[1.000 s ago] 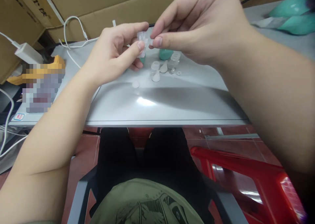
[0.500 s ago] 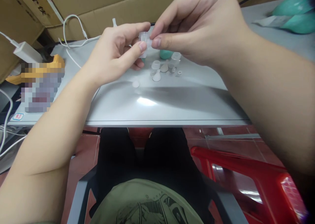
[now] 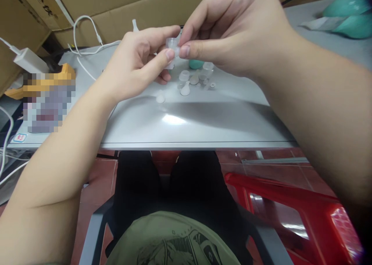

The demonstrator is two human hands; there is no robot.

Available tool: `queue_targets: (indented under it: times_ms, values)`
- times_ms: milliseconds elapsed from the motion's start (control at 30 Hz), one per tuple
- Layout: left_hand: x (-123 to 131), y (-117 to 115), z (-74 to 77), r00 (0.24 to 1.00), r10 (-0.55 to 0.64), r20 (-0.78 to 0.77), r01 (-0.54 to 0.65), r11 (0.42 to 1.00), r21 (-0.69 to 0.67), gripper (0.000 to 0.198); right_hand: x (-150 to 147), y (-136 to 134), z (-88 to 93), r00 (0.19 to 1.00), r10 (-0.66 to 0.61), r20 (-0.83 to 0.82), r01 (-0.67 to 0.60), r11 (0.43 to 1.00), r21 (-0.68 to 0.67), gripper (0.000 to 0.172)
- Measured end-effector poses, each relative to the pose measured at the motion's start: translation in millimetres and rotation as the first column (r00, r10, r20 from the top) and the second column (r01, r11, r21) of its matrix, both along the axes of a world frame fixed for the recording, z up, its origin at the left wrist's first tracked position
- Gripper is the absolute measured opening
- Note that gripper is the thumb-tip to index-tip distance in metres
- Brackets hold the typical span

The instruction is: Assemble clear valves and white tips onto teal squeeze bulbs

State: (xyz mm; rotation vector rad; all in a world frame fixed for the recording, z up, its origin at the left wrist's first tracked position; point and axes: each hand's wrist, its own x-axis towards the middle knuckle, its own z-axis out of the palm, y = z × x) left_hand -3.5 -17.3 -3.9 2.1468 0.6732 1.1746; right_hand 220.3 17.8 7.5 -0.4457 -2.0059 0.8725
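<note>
My left hand [image 3: 136, 65] is closed, its thumb and fingers holding a small clear plastic cup-shaped part [image 3: 172, 42] above the table. At its right side my right hand [image 3: 232, 36] pinches a small translucent piece [image 3: 176, 51] between thumb and fingertips. The piece meets the cup-shaped part; whether it is fixed to it I cannot tell. Below the hands lie loose translucent parts: a round cap-like one [image 3: 184, 76], a flat teardrop-shaped one [image 3: 185, 89], a whitish disc [image 3: 160, 98] and a small ring [image 3: 213, 85]. A teal object [image 3: 196, 64] is partly hidden behind my right hand.
The grey table [image 3: 203, 127] has a cardboard wall [image 3: 122, 12] behind it. White cables [image 3: 84, 53], a charger [image 3: 31, 61] and a yellow object [image 3: 67, 75] are at the left. Teal bulb-shaped objects [image 3: 347, 5] lie back right. A red plastic stool [image 3: 290, 203] stands below.
My fingertips have shifted slightly, and the small translucent piece now shows more in front of the cup-shaped part. Both hands keep nearly the same place, and the loose parts lie as before.
</note>
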Motion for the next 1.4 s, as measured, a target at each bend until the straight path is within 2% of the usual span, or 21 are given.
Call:
queue_targets:
  times_ms: [100, 233, 333, 467, 533, 633, 733, 833, 900, 967, 1067, 1133, 1233, 1400]
  values:
    - [0.4, -0.3, -0.7, 1.0, -0.03, 0.006, 0.03, 0.999, 0.013, 0.029, 0.1, 0.1, -1.0, 1.0, 0.01, -0.004, -0.01, 1.0, 0.0, 0.022]
    - [1.9, -6.9, 2.6, 1.0, -0.004, -0.029, 0.001, 0.996, -0.09, 0.025, -1.7, -1.5, -2.6, 1.0, 0.009, -0.027, -0.009, 1.0, -0.015, 0.035]
    - [2.4, -9.9, 4.5, 1.0, -0.007, -0.021, 0.005, 0.995, -0.101, 0.027, -3.1, 0.4, -4.1, 0.999, 0.019, -0.04, -0.02, 0.999, -0.035, 0.041]
    - [1.6, -11.2, 7.2, 1.0, 0.0, -0.027, -0.004, 0.984, -0.178, 0.022, -1.8, 10.1, -7.2, 0.98, 0.175, -0.098, -0.172, 0.985, 0.031, 0.045]
    - [0.1, -10.5, 7.8, 0.999, 0.019, -0.045, -0.029, 0.973, -0.228, 0.021, 0.2, 15.6, -9.5, 0.968, 0.246, -0.051, -0.242, 0.968, 0.069, 0.056]
    - [-3.4, -6.9, 6.4, 0.994, 0.052, -0.093, -0.077, 0.956, -0.282, 0.021, 3.2, 20.9, -13.4, 0.973, 0.224, 0.05, -0.229, 0.964, 0.134, 0.071]
    - [-6.4, -1.6, 3.0, 0.994, 0.033, -0.106, -0.065, 0.948, -0.311, 0.03, 4.1, 21.6, -15.6, 0.986, 0.157, 0.058, -0.166, 0.965, 0.202, 0.055]
    - [-6.7, 0.8, 1.0, 0.996, 0.035, -0.081, -0.061, 0.936, -0.347, 0.063, 3.3, 19.5, -14.8, 0.989, 0.123, 0.077, -0.135, 0.974, 0.18, 0.04]
    - [-4.9, -0.6, 1.6, 0.997, 0.047, -0.065, -0.069, 0.918, -0.391, 0.077, 2.5, 17.5, -13.4, 0.989, 0.115, 0.09, -0.129, 0.978, 0.163, 0.036]
    - [-2.1, -3.4, 3.3, 0.998, 0.042, -0.05, -0.059, 0.908, -0.416, 0.069, 2.1, 15.5, -11.9, 0.99, 0.114, 0.086, -0.127, 0.98, 0.153, 0.032]
    - [2.0, -7.3, 5.9, 1.0, 0.021, 0.009, -0.017, 0.934, -0.358, 0.028, 2.5, 12.7, -10.0, 0.993, 0.085, 0.079, -0.097, 0.982, 0.163, 0.027]
    - [3.7, -9.4, 7.0, 0.999, 0.034, 0.041, -0.021, 0.956, -0.292, 0.015, 3.2, 11.1, -9.1, 0.994, 0.025, 0.103, -0.046, 0.976, 0.212, 0.023]
    - [5.2, -12.3, 8.3, 0.997, 0.079, 0.019, -0.071, 0.964, -0.256, 0.014, 4.1, 8.7, -8.5, 0.99, -0.034, 0.137, -0.007, 0.957, 0.291, 0.019]
    - [6.7, -12.1, 8.6, 0.994, 0.11, -0.01, -0.108, 0.948, -0.3, 0.014, 4.2, 5.6, -8.4, 0.987, -0.058, 0.153, 0.004, 0.942, 0.335, 0.019]
